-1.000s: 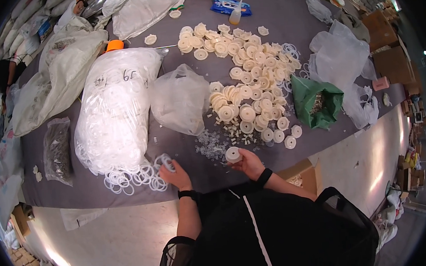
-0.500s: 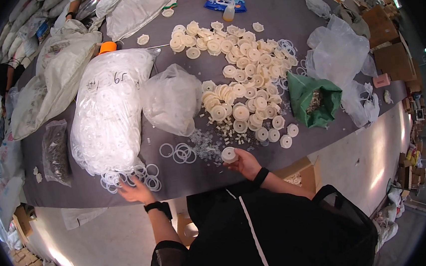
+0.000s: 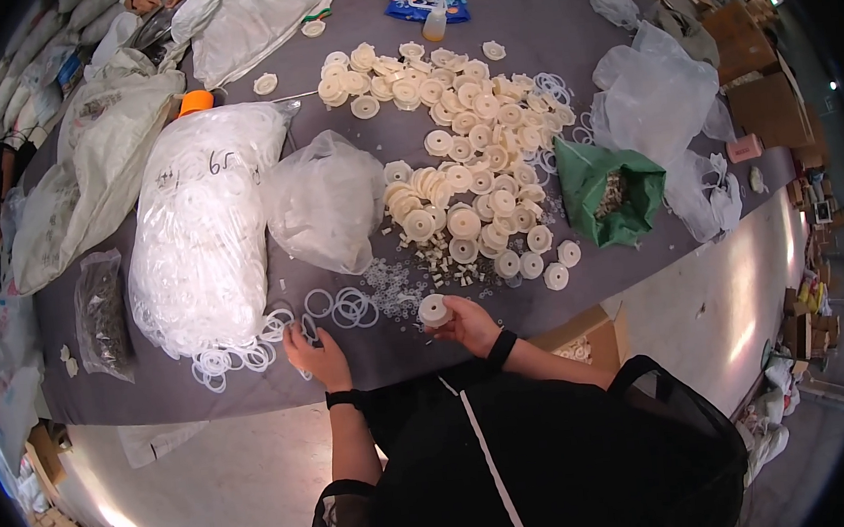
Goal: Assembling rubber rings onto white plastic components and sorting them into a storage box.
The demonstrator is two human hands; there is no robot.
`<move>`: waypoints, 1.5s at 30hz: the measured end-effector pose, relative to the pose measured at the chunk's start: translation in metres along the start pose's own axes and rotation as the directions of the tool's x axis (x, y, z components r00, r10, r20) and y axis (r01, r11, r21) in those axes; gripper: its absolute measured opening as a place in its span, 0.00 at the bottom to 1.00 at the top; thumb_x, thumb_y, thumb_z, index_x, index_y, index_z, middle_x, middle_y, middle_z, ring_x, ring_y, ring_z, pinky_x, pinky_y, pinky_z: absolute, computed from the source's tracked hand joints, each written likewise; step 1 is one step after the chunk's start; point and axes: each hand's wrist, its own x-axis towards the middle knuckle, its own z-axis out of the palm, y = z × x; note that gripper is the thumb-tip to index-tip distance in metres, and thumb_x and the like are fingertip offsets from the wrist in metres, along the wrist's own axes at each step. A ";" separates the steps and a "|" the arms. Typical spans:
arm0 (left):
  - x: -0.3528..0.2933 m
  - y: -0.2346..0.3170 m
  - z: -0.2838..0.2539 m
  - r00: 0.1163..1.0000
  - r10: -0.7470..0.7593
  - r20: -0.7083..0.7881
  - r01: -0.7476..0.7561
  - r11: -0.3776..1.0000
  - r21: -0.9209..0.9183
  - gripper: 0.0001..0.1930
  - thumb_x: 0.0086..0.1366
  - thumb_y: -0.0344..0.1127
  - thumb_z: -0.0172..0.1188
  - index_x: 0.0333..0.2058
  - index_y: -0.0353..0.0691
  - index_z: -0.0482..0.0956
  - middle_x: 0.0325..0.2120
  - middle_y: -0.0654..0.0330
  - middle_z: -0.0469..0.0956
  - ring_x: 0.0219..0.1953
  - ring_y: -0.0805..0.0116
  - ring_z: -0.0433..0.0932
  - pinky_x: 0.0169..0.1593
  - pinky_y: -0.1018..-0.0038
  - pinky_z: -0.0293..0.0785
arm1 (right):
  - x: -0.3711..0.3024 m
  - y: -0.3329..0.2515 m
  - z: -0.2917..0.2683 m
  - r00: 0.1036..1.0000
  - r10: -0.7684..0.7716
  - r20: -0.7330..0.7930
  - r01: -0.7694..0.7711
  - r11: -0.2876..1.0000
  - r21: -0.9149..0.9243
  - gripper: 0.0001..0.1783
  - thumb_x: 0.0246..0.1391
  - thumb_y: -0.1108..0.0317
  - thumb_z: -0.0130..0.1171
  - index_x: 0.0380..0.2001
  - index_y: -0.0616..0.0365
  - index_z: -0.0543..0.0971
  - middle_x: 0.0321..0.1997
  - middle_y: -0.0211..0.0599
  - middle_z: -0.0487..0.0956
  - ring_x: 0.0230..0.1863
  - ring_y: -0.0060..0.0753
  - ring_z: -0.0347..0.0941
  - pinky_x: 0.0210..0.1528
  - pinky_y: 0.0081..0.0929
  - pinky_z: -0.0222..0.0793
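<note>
In my right hand (image 3: 471,328) is a round cream plastic cap (image 3: 435,309) with a hole in its middle, pinched at its right side above the table's near edge. My left hand (image 3: 318,358) is closed on a translucent white ring (image 3: 309,327), seen partly past the fingertips. Just left of that hand, loose rings (image 3: 214,364) spill from the mouth of a large clear bag (image 3: 196,222) full of them. More rings (image 3: 354,307) lie between my hands. Tiny clear pieces (image 3: 396,287) are scattered beyond them, beside a big heap of cream caps (image 3: 468,151).
A green sack (image 3: 611,189) of small parts stands right of the heap. A knotted clear bag (image 3: 326,202) sits left of it. Farther back are a glue bottle (image 3: 436,20) and a blue packet (image 3: 410,7). An open carton (image 3: 602,343) is below the table edge. Another person's hands (image 3: 146,0) show far left.
My left hand has moved right, away from the spilled rings, with a ring in its fingers. My right hand still holds the cap in nearly the same place. The view has shifted slightly.
</note>
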 end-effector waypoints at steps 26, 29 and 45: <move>0.039 0.063 -0.009 0.753 0.622 0.214 -0.650 0.754 0.095 0.08 0.47 0.26 0.55 0.30 0.36 0.72 0.21 0.57 0.70 0.26 0.63 0.69 0.32 0.71 0.63 | -0.010 -0.005 0.006 0.990 -0.121 0.075 0.112 0.987 0.117 0.16 0.54 0.58 0.41 0.42 0.56 0.65 0.38 0.36 0.72 0.37 0.32 0.72 0.36 0.26 0.68; 0.022 0.074 -0.014 0.871 0.265 0.413 -0.095 0.916 -0.389 0.06 0.52 0.27 0.55 0.30 0.35 0.72 0.24 0.63 0.72 0.24 0.77 0.69 0.28 0.82 0.64 | -0.009 -0.005 0.011 0.990 -0.132 0.054 0.125 0.985 0.122 0.16 0.54 0.58 0.43 0.40 0.57 0.66 0.38 0.35 0.72 0.37 0.31 0.71 0.37 0.25 0.68; -0.014 0.112 0.010 0.538 -0.012 0.843 0.733 0.501 -0.461 0.04 0.53 0.29 0.55 0.29 0.36 0.72 0.24 0.66 0.72 0.24 0.81 0.68 0.29 0.85 0.63 | -0.014 -0.005 0.018 0.962 -0.243 0.123 0.216 0.956 0.197 0.16 0.55 0.58 0.41 0.41 0.56 0.67 0.37 0.31 0.72 0.38 0.27 0.69 0.38 0.27 0.66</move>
